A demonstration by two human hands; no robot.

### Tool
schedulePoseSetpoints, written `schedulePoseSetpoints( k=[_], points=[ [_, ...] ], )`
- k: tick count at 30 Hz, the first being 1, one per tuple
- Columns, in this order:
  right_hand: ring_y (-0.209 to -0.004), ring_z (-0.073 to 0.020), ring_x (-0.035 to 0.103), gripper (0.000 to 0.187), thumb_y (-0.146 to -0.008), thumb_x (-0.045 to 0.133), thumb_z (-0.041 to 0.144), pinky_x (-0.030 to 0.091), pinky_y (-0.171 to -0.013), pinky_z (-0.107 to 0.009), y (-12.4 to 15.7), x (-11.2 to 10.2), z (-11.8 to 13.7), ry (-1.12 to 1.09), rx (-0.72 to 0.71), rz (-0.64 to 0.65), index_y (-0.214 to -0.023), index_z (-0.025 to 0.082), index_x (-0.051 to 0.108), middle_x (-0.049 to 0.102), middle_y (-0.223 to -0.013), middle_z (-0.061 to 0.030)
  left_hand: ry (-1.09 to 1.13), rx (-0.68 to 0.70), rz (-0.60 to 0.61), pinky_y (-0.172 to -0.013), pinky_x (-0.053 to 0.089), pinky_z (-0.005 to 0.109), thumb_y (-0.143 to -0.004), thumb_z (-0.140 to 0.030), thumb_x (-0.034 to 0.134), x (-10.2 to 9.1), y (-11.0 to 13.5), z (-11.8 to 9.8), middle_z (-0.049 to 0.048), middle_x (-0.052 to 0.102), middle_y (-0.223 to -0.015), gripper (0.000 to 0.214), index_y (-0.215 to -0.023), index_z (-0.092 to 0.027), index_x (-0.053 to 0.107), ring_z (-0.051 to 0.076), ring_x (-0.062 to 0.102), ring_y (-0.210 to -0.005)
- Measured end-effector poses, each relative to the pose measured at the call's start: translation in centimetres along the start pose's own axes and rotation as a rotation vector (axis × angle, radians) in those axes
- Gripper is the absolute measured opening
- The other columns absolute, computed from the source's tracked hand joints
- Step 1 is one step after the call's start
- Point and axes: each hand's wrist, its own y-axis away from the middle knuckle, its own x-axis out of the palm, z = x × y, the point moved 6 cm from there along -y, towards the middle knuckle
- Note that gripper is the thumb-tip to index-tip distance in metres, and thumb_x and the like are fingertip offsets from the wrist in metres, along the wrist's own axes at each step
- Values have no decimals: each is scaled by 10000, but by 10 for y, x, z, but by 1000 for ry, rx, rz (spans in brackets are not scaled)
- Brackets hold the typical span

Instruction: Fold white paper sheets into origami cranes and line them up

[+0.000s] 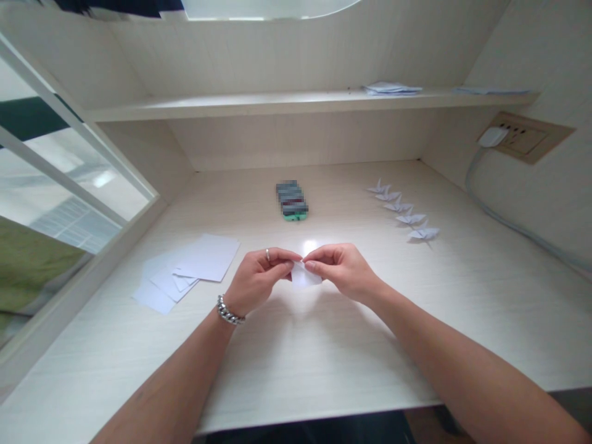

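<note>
A small folded piece of white paper (306,277) is held above the middle of the desk. My left hand (264,274), with a ring and a chain bracelet, pinches its upper left edge between thumb and fingers. On the upper right, my right hand (345,271) pinches the same paper, its fingertips almost touching the left ones. The fingers cover part of the folds. Loose white paper sheets (208,256) lie overlapping to the left of my left hand. Beyond my right hand, several folded paper cranes (411,219) stand in a slanting row.
A phone-like object (292,200), blurred out and green at its near end, lies beyond my hands. Paper stacks (392,89) rest on the shelf (259,105). At right, a white plug sits in the wall socket (527,137), its grey cable (504,219) running down beside the desk (296,370).
</note>
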Motion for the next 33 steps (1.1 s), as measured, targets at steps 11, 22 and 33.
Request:
schedulePoseSetpoints(
  k=[11, 22, 33],
  points=[
    [-800, -194, 691, 154, -834, 653, 300, 522, -727, -307, 7, 3, 12, 173, -170, -108, -904, 196, 743, 753, -895, -58, 93, 41, -95, -634, 538, 209, -667, -205, 807, 3, 1, 5, 56, 750, -804, 256, -898, -135, 726, 133, 674, -709],
    [-783, -181, 684, 132, -817, 668, 270, 520, -700, -292, 6, 7, 11, 129, -130, -72, -885, 181, 739, 745, -860, -58, 17, 60, -135, -602, 526, 213, -671, -221, 808, 0, 0, 6, 36, 734, -731, 181, -805, -141, 717, 125, 661, -648],
    [-717, -170, 666, 105, -770, 692, 243, 504, -663, -287, 4, 3, 5, 15, -70, -110, -828, 172, 744, 742, -796, -50, 183, 5, -153, -624, 550, 245, -787, -281, 710, -3, 1, 5, 52, 740, -761, 269, -1004, -124, 684, 128, 665, -651]
  ],
)
